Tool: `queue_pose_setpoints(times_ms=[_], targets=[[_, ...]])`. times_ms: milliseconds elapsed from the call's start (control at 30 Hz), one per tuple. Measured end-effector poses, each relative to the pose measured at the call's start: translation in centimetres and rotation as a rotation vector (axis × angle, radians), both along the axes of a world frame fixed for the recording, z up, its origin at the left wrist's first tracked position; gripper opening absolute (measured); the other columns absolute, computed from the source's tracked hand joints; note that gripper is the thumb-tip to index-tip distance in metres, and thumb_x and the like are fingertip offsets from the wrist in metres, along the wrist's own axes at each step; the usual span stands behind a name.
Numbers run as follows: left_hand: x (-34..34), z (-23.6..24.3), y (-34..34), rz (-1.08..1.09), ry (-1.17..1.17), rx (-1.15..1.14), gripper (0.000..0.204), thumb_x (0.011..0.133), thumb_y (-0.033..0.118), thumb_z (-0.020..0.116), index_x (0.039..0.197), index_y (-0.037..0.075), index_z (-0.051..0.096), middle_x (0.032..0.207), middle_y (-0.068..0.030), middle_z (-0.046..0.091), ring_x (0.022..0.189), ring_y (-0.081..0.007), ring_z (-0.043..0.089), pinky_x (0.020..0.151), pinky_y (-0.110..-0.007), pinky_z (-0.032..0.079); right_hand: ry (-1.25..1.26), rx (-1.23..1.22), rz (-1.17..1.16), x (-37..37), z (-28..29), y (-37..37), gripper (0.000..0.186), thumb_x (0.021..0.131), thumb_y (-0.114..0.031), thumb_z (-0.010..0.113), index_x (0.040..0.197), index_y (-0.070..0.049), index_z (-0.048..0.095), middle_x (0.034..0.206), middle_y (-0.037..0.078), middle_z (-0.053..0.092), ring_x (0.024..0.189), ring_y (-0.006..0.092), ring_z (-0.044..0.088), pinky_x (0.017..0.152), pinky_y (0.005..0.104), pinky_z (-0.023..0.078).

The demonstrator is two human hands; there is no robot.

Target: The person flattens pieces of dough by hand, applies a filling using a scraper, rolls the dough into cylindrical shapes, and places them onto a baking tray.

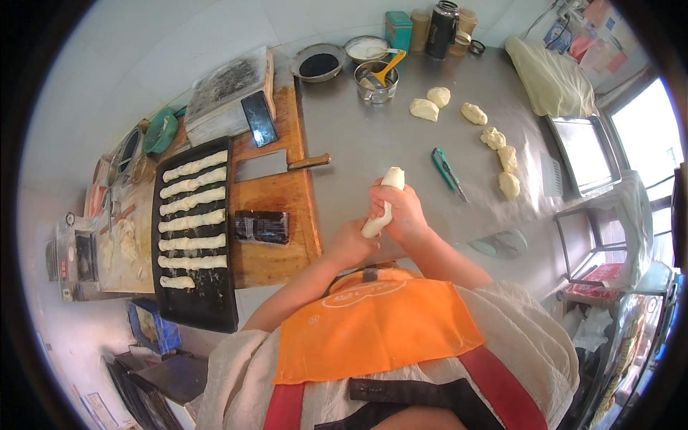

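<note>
My right hand [404, 209] is wrapped round a pale piece of dough [393, 177], whose top end sticks out above the fingers. The lower end of that dough comes out below the right hand and meets my left hand [350, 245], which is curled against it; its fingertips are partly hidden. Both hands are just over the near edge of the steel table [344, 136]. To the right lies a green-handled cutter [446, 170]. Farther off, several dough lumps [507, 159] are spread in a curved line.
At left, a black tray [193, 304] bears several dough strips. A cleaver [264, 165], a phone [259, 120] and a dark flat packet [262, 227] lie on the wooden board [294, 261]. A metal pot [378, 92] with a yellow-handled scraper and two bowls stand at the back.
</note>
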State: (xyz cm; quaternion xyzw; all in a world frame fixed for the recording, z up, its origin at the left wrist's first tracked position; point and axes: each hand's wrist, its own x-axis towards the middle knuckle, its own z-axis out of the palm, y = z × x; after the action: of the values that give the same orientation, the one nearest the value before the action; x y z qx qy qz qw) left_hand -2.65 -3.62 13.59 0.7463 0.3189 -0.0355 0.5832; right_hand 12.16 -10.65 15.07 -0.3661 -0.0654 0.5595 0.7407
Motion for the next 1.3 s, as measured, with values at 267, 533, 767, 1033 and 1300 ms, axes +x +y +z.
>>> queue_pose_setpoints(times_ms=[267,533,767,1033,1300], targets=[[0.3,-6.3,0.4,-0.003,0.176,-0.277,0.028,0.08,0.017,0.077,0.103,0.003,0.066,0.081,-0.0062,0.068,0.072,-0.0236,0.067,0.068,-0.04,0.054,0.035,-0.08,-0.129,2.9,-4.9,-1.8,0.026,0.087,-0.008,0.072,0.106,0.001,0.058,0.078,0.004,0.055,0.067,0.0172,0.054,0.062,0.034,0.046],[2.3,-7.3,3.2,-0.211,0.291,0.867,0.065,0.088,0.03,0.073,0.14,-0.002,0.049,0.143,-0.0211,0.052,0.132,-0.0399,0.049,0.11,-0.055,0.038,-0.684,-0.574,-0.436,5.5,-14.0,-1.2,0.053,0.094,-0.01,0.068,0.142,0.005,0.048,0.139,0.017,0.058,0.129,0.0288,0.056,0.106,0.0395,0.048],[1.5,-8.9,-0.5,-0.21,-0.193,0.86,0.067,0.093,0.032,0.068,0.148,0.002,0.044,0.158,-0.0147,0.04,0.147,-0.0338,0.035,0.12,-0.064,0.018,-2.377,-0.401,0.596,-1.3,-12.7,-5.7,0.072,0.091,-0.038,0.061,0.15,-0.002,0.044,0.161,0.017,0.034,0.154,0.0324,0.023,0.124,0.0567,0.016],[0.6,-13.1,2.1,-0.107,0.005,0.986,0.071,0.087,0.036,0.073,0.143,0.001,0.048,0.151,-0.0154,0.045,0.142,-0.0342,0.039,0.116,-0.059,0.027,-2.218,-0.372,0.397,3.3,-13.7,-3.1,0.089,0.087,-0.054,0.066,0.152,-0.002,0.036,0.161,0.013,0.035,0.152,0.0296,0.027,0.122,0.0569,0.02],[-5.0,-11.7,3.0,0.033,-0.144,0.668,0.027,0.079,0.01,0.074,0.105,0.005,0.068,0.098,-0.0133,0.065,0.094,-0.0352,0.063,0.085,-0.045,0.052,-1.799,-0.303,0.536,3.2,-12.4,-0.6,0.047,0.076,-0.013,0.08,0.12,-0.01,0.066,0.104,0.011,0.067,0.098,0.0314,0.064,0.085,0.0427,0.055]])
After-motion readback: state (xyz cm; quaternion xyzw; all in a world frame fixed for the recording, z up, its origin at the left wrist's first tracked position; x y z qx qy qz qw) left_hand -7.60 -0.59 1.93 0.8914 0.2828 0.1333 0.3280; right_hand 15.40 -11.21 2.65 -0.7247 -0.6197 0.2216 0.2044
